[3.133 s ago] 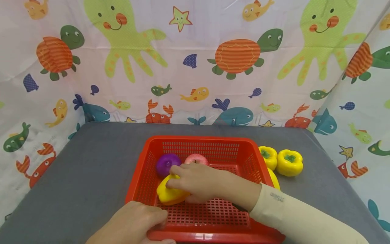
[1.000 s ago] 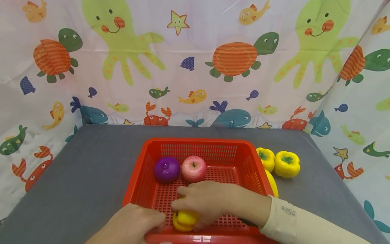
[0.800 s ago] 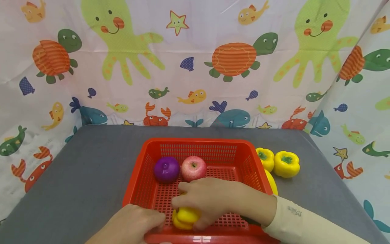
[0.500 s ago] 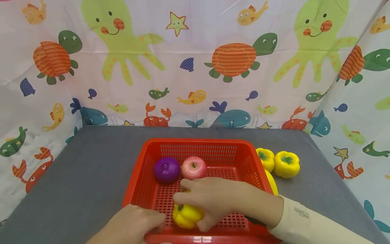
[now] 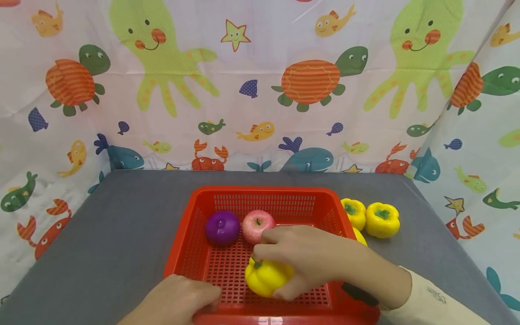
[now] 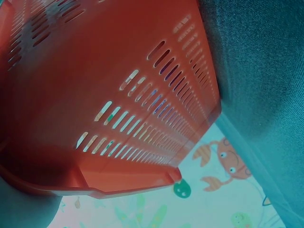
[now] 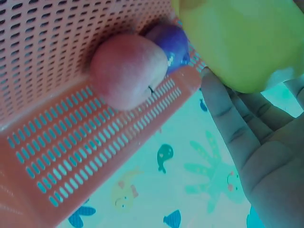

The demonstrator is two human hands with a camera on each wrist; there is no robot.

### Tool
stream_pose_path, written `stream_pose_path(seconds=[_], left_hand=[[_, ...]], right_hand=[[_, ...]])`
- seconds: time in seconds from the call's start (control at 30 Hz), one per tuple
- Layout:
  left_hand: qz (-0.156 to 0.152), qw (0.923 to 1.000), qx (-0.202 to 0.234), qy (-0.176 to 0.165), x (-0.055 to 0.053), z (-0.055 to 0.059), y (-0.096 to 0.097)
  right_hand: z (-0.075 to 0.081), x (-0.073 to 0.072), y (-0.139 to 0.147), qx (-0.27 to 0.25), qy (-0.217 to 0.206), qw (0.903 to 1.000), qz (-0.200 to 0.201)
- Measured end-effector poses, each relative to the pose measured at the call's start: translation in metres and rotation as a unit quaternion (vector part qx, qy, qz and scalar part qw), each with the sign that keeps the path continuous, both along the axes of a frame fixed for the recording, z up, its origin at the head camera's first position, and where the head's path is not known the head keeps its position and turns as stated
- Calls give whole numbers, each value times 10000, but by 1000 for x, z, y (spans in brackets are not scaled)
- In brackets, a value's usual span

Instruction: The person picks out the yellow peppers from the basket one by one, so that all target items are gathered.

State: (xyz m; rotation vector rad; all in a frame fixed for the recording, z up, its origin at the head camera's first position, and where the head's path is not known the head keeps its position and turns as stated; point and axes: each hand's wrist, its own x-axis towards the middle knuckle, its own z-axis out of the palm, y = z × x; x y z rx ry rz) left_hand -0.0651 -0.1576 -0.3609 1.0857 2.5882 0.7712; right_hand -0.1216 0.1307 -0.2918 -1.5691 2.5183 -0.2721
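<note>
In the head view my right hand [image 5: 313, 257] grips a yellow bell pepper [image 5: 266, 277] inside the red plastic basket [image 5: 264, 190]. The pepper tilts, its green stem facing left. The right wrist view shows the fingers [image 7: 228, 111] against the yellow bell pepper [image 7: 242, 42]. My left hand [image 5: 174, 298] holds the basket's front-left rim, its thumb inside. Behind the pepper sit a pink-red apple [image 5: 257, 225] and a glossy round purple vegetable [image 5: 222, 228], side by side. The left wrist view shows mostly the slotted basket wall [image 6: 114, 85].
Two more yellow bell peppers, one near the basket [image 5: 354, 213] and one farther right [image 5: 383, 220], stand on the grey table [image 5: 134, 225]. Another yellow thing [image 5: 359, 236] is partly hidden by the basket's right rim. A sea-animal curtain [image 5: 252, 104] encloses the table.
The pepper in my right hand has come away from the purple vegetable toward the basket's front, then shifted right and slightly back. Its stem has turned into view. My left hand stays on the rim.
</note>
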Motion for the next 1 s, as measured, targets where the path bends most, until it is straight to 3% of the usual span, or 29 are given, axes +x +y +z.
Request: stream_pose_path(seconds=[0.4,0.7,0.87,1.0], left_hand=[[32,10000,20,-87,1,-1,-1],[-66,9997,117,204,0,-3,-2],[2,9999,112,59,0,-1,-2],[26,9999,111,-2,1,0,-1]], right_hand=[[15,12,25,-306,-509,9966,-575],[24,20,46,-239,-528,9930,-1026],[24,25,61,-219,-644,9880,-1390],[23,30,75,-465,-392,9856,-1577]])
